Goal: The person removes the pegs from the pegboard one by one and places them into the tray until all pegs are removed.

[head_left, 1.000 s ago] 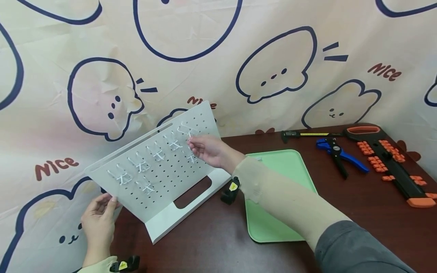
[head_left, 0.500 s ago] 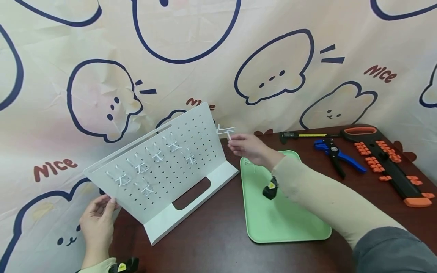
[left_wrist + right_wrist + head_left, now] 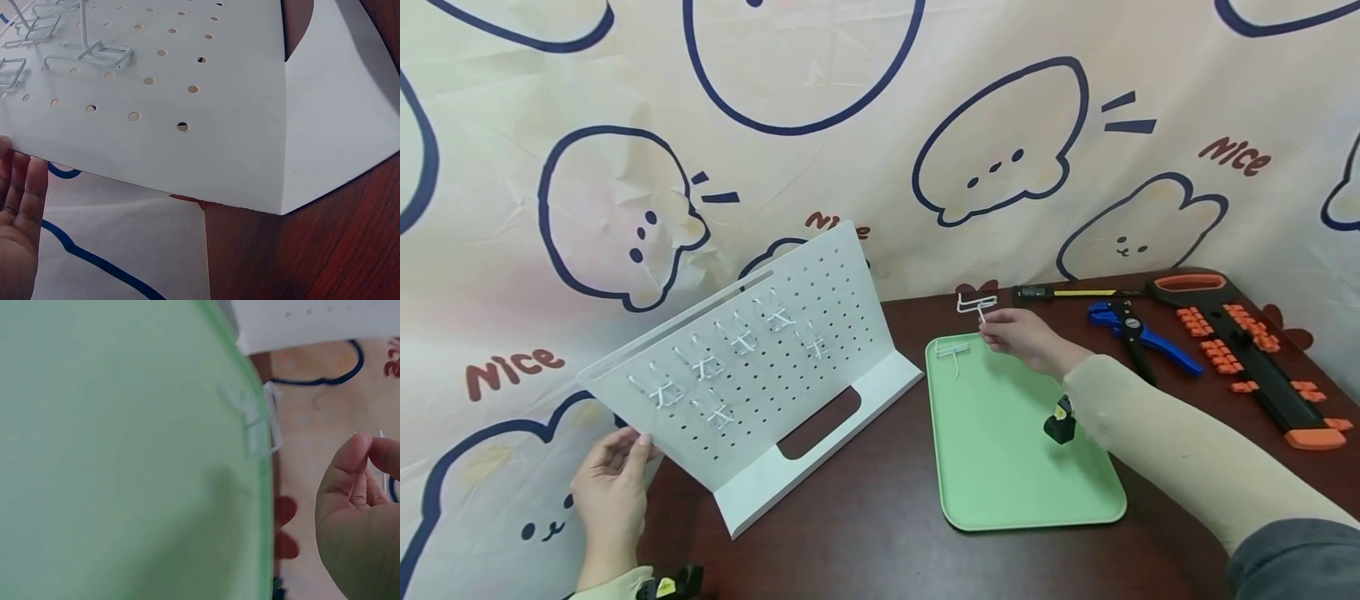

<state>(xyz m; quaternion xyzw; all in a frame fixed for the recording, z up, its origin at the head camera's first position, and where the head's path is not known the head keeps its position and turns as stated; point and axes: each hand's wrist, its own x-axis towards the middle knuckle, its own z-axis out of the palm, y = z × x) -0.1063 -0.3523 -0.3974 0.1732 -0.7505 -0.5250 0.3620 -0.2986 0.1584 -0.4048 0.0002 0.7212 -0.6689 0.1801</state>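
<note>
A white pegboard (image 3: 842,350) with a bent foot stands tilted on the table, several white wire hooks (image 3: 703,362) fixed in its holes. At its lower left edge my left hand (image 3: 613,483) holds the board between thumb and fingers; fingers (image 3: 30,194) show behind that edge in the left wrist view. My right hand (image 3: 1030,337) pinches a loose white wire hook (image 3: 976,305) by its stem, above the far edge of a green tray (image 3: 1022,467). Another white hook (image 3: 953,350) lies in the tray's far left corner.
Behind the tray lies a caliper (image 3: 1078,292) with a yellow strip. Blue and black wire-stripper pliers (image 3: 1138,333) and a black holder with orange clips (image 3: 1255,358) lie at the right. A printed cloth (image 3: 820,67) hangs behind the dark wooden table (image 3: 865,517).
My right hand has moved away from the pegboard's upper right part, rightward to the tray's far side, carrying the hook. My left hand stays at the board's edge.
</note>
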